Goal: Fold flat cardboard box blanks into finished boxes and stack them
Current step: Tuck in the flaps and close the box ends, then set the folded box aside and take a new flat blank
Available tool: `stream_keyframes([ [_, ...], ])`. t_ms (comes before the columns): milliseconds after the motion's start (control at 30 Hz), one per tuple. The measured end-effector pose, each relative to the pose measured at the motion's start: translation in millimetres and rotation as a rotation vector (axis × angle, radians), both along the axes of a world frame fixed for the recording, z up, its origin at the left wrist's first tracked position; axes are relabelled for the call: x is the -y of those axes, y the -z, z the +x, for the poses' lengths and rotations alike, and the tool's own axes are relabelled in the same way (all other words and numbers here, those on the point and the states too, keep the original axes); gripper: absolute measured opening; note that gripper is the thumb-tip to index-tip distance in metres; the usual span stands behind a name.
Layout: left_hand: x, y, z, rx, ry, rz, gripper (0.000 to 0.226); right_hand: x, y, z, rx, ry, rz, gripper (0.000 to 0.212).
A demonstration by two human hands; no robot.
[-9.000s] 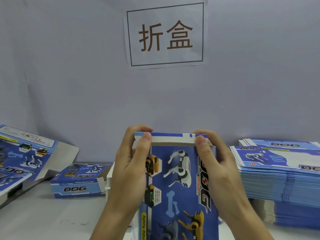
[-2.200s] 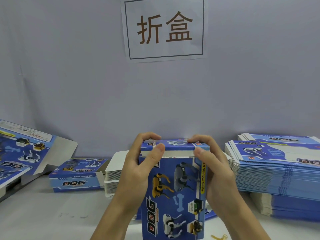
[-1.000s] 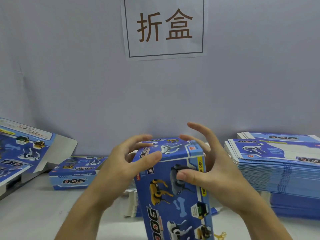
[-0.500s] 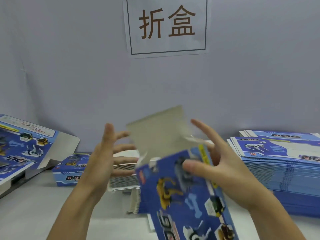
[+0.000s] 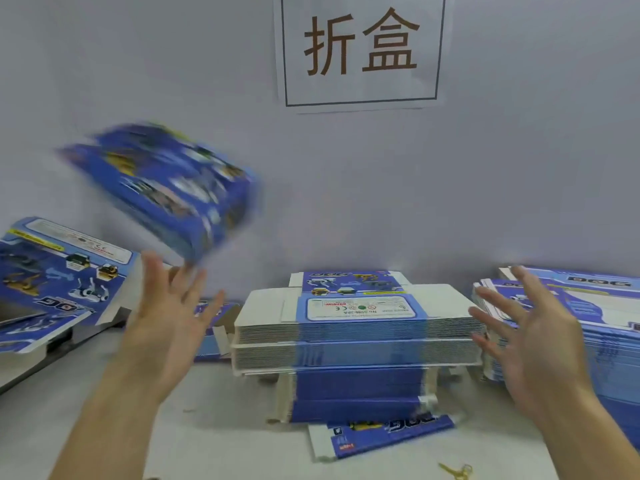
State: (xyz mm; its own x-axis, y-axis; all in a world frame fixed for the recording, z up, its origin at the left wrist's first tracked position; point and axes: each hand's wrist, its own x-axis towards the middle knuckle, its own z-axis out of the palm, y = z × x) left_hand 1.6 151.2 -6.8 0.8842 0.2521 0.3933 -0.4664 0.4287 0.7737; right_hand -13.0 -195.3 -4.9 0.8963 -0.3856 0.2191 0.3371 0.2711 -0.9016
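A folded box [image 5: 162, 188] is airborne, blurred, above the left hand [image 5: 166, 317]; both grips are spread wide, nothing held. The right hand [image 5: 526, 337] hovers near the flat blanks [image 5: 356, 327]. A crooked landing may be suffered, far left.

A folded box [image 5: 166, 188] of printed cardboard, its blue faces lightly glossy, shows blurred above a bare left hand [image 5: 166, 317]. The stack of flat blanks [image 5: 356, 327] on the counter [image 5: 225, 445] is thin cardboard, printed blue on one side with plain white, matt flaps and finely layered edges. A second pile of blanks [image 5: 571, 306] at right has the same coated print. The counter is a smooth, matt pale surface. On the matt grey wall [image 5: 519, 168] hangs a white paper sign [image 5: 360, 50]. Yellow rubber bands [image 5: 457, 472] lie near the front edge.
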Motion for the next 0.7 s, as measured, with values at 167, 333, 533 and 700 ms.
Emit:
stream_keyframes([
  [167,29.6,27.2,15.2,-0.141,-0.383,0.773,0.061,-16.4,6.6,9.2,-0.054,-0.018,-0.16,0.025],
  [333,87.1,58.9,29.2,-0.235,-0.621,1.558,0.053,-26.5,17.3,13.0,-0.098,-0.057,-0.471,0.023],
  [533,84.1,44.7,19.2,-0.076,-0.728,1.402,0.029,-37.2,25.0,20.3,-0.23,-0.152,-0.598,0.017],
  [700,84.4,36.6,19.4,-0.093,-0.533,1.333,0.017,-47.4,33.0,22.6,-0.258,-0.211,-0.631,0.012],
])
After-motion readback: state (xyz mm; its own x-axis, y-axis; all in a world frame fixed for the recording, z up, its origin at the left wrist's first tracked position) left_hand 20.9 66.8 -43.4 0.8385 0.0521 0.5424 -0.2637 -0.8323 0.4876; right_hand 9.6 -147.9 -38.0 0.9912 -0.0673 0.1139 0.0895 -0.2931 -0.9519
